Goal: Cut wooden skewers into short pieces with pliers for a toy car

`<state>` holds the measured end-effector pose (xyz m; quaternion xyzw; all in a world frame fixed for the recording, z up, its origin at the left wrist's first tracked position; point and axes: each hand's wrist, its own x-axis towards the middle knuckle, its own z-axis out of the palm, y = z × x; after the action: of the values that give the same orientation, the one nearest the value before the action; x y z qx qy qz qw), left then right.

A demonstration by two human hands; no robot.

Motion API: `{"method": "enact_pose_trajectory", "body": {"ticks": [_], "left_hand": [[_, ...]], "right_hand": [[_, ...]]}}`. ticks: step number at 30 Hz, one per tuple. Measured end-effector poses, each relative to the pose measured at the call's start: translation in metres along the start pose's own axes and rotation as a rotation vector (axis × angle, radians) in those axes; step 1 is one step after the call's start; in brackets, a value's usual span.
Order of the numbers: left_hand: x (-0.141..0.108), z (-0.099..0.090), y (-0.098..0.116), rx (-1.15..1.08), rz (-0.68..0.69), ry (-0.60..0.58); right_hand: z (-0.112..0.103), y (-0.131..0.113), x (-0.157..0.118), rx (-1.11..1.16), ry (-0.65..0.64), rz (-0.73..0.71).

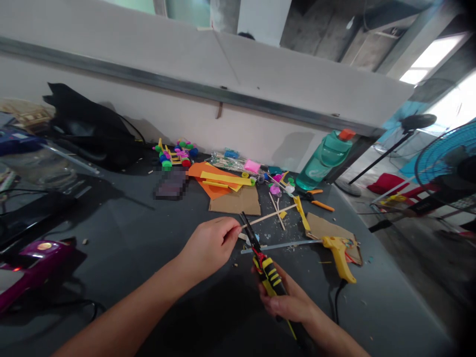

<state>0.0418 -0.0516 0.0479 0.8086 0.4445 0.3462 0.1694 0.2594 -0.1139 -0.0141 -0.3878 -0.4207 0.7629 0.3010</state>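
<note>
A thin wooden stick (269, 215) runs from the left grip (208, 245), pinched narrowly at its end by the fingertips. It should be light, stiff and perhaps brittle, so it is best held near that end. The right grip (286, 297) closes around yellow-and-black cutting pliers (268, 272), with a yellow glue gun (339, 255) beyond it.

Left hand (210, 246) pinching end of thin wooden stick (269, 215); right hand (286, 302) wrapped round yellow-black handle of pliers (269, 277), red-and-black tips up at 12 o'clock, just beside left fingertips (236, 233); long grey glue stick (278, 245) across dark table (122, 258) behind pliers; yellow hot glue gun (338, 255) at 3 o'clock on cardboard scrap (330, 229); orange foam sheet (208, 178) with yellow strips (225, 178) near 12 o'clock; teal water bottle (323, 161) at 1 o'clock; bottle-cap stick toy (174, 154) at 11 o'clock; blue fan (446, 158) at 2 o'clock, off table.
</note>
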Motion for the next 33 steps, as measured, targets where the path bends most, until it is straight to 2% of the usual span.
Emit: {"method": "enact_pose_trajectory", "body": {"ticks": [4,8,13,15,19,25,28,33], "left_hand": [[0.002,-0.002,0.001,-0.037,-0.046,-0.07],[0.004,-0.003,0.004,-0.177,-0.146,-0.183],[0.005,-0.001,0.004,-0.281,-0.158,-0.18],[0.004,0.0,0.003,-0.226,-0.146,-0.177],[0.002,-0.001,0.002,0.036,-0.066,-0.171],[0.0,-0.003,0.001,0.244,0.06,-0.157],[-0.002,-0.001,-0.001,0.302,0.11,-0.138],[-0.004,0.005,0.001,0.259,0.09,-0.129]], "right_hand": [[-0.005,0.008,0.002,-0.008,0.083,0.004],[-0.009,0.015,0.002,0.007,0.119,0.045],[-0.005,0.012,0.0,0.028,0.13,0.056],[-0.001,0.007,0.0,-0.026,0.127,0.006],[0.002,0.0,0.001,-0.105,0.096,-0.068],[-0.002,0.003,0.003,-0.035,0.035,0.018],[0.003,-0.001,-0.001,-0.011,-0.001,0.042],[0.016,-0.01,-0.013,-0.003,0.069,0.004]]}}
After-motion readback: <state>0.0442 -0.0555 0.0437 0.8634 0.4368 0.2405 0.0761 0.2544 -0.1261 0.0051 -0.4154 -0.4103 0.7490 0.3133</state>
